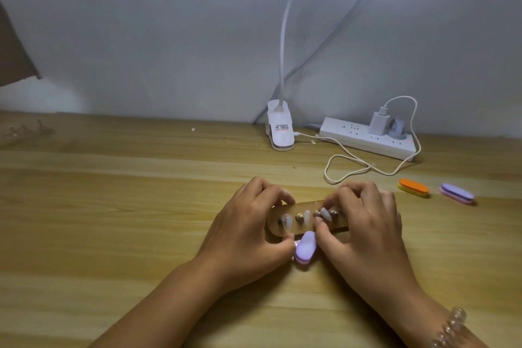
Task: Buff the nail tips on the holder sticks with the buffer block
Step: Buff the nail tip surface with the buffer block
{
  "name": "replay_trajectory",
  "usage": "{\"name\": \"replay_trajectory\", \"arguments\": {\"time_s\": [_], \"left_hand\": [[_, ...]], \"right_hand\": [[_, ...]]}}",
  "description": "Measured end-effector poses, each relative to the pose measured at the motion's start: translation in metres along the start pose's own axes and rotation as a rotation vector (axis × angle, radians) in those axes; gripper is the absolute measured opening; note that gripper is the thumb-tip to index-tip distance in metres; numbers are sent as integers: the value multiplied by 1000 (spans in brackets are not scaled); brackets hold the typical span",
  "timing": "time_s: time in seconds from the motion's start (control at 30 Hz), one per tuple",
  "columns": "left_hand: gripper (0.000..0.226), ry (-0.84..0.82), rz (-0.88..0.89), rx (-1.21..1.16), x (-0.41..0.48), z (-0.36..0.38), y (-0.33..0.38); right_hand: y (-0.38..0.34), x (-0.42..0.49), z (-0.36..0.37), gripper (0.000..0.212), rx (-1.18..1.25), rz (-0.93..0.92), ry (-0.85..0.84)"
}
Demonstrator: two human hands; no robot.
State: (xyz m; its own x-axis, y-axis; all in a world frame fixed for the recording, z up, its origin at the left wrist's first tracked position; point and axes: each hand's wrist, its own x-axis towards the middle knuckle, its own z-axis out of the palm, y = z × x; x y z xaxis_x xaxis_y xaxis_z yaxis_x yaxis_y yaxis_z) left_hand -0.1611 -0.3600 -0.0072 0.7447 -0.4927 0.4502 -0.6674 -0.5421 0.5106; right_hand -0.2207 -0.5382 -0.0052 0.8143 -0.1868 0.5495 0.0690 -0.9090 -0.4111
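Left grip curled on clear oblong holder | right grip pinches nail tip | lilac oval buffer between

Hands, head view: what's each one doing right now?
Left hand: grips the left end of the holder.
Right hand: fingers pinch a nail tip on the holder.

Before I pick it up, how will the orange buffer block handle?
The orange buffer block looks like layered foam, so it is probably light and slightly squashy. It lies flat on the wooden table, so a push should slide it, not roll it.
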Motion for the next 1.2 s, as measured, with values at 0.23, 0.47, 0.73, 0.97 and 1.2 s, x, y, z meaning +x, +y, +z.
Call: {"name": "replay_trajectory", "arguments": {"time_s": [0.23, 0.47, 0.73, 0.97, 1.2], "left_hand": [[41, -8, -28, -5, 0, 1, 0], [42, -3, -59, 35, 1, 1, 2], [41, 25, -135, 74, 1, 1, 2], [39, 75, -210, 83, 0, 0, 2], [40, 119, -399, -4, 5, -3, -4]], "right_hand": [[1, 0, -1, 16, 21, -4, 7], [1, 1, -3, 25, 48, 95, -5], [0, 3, -6, 18, 49, 94, 6], [-1, 2, -5, 19, 102, 66, -2], [-4, 1, -7, 22, 116, 24, 26]]}}
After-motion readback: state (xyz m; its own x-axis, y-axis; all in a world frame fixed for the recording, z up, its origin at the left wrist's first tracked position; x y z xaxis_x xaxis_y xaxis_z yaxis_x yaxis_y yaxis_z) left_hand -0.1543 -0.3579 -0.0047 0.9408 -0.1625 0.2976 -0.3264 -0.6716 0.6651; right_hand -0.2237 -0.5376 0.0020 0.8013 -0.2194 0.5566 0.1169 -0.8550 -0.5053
